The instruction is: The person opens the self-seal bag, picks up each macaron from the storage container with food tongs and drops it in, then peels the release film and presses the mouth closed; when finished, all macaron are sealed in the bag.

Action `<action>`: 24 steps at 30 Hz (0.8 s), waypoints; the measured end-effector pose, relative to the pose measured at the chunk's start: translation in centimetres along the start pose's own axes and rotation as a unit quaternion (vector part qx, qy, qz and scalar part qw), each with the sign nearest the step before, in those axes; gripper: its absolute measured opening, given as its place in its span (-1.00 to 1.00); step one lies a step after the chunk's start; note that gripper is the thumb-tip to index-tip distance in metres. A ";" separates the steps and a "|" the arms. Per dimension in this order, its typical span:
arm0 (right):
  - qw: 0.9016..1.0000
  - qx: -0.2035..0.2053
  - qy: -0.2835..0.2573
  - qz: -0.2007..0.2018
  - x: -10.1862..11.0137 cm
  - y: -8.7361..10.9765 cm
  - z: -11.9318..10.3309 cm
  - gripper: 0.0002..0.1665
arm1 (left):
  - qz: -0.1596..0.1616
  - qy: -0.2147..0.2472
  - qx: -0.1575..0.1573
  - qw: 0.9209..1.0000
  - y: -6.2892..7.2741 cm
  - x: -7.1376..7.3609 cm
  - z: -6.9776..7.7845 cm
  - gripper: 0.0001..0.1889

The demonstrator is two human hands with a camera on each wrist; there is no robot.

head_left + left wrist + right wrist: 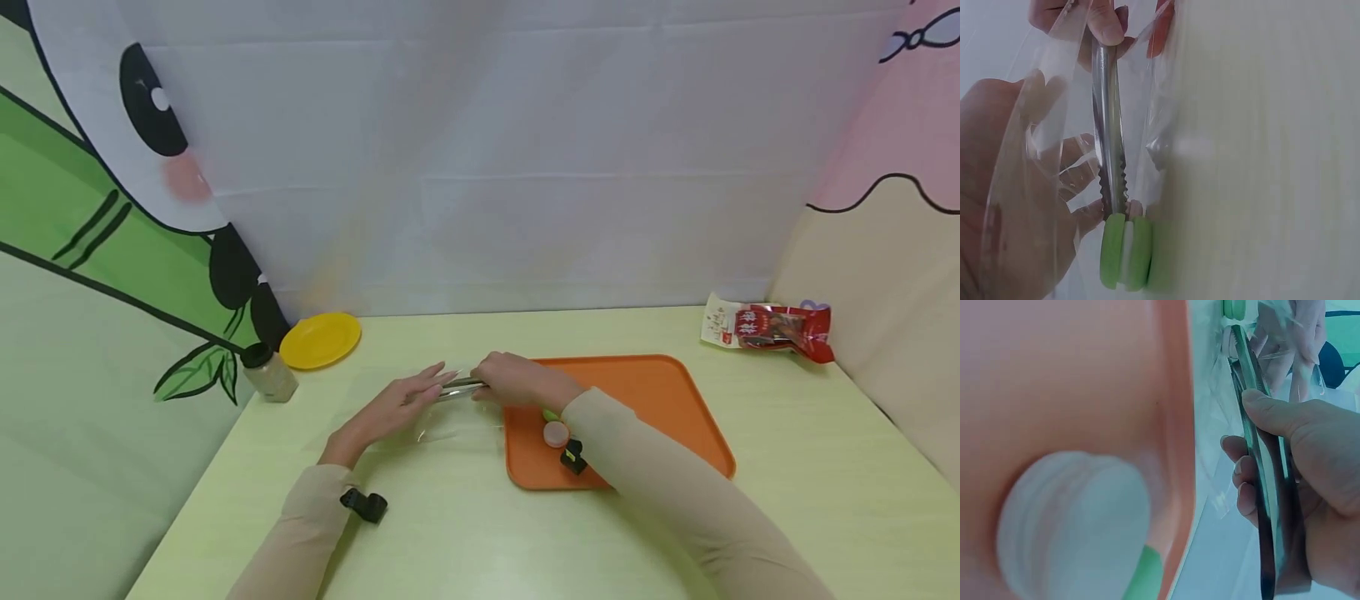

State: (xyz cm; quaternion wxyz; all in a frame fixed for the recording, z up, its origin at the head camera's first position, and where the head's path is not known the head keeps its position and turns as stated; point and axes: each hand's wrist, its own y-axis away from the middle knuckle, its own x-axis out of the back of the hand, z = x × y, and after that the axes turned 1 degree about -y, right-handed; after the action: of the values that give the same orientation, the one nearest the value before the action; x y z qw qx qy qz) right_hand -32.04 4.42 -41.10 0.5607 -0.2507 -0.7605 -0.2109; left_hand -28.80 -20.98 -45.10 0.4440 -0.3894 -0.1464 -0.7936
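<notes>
My right hand [1329, 481] grips metal tongs [461, 386], whose serrated ends reach into a clear plastic bag [457, 425]. A green macaron [1125, 253] with pale filling is in the bag, right at the tong tips. Beside the tips, a pale pink macaron [1229, 342] is partly hidden. My left hand [1016, 187] holds the bag, its thumb and fingers spread around the film. On the orange tray [660, 408], under my right forearm, sit another pink macaron [556, 434] and a green macaron [550, 414] partly covered by the sleeve.
A yellow plate [320, 340] stands at the back left, close to a dark-lidded jar [270, 375]. At the back right lies a red and white snack packet [772, 327]. Printed cloth hangs behind the table [442, 533] and along its sides.
</notes>
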 end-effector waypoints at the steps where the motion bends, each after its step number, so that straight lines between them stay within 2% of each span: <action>1: 1.000 -0.001 -0.001 0.001 0.0 -0.2 -0.1 -0.81 | 0.002 0.000 0.000 1.000 0.0 0.0 0.0 -0.55; 9: 0.999 -0.012 -0.033 -0.026 0.1 -0.9 -0.6 -0.80 | 0.004 0.005 -0.008 1.000 0.0 0.0 -0.2 -0.54; 15: 0.998 -0.020 -0.048 -0.021 -0.3 -1.3 -0.8 -0.76 | 0.007 0.006 -0.014 1.000 -0.1 -0.2 -0.4 -0.54; 24: 0.999 -0.025 -0.038 -0.018 -0.9 -1.9 -0.4 -0.73 | 0.004 0.001 -0.015 1.000 -0.2 -0.2 -0.6 -0.53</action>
State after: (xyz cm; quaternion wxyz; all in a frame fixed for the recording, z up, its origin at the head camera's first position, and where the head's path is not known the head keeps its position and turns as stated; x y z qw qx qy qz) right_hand -32.64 2.58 -41.94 0.5207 -0.2593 -0.7801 -0.2303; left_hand -29.21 -21.09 -45.67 0.4411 -0.3960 -0.1321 -0.7945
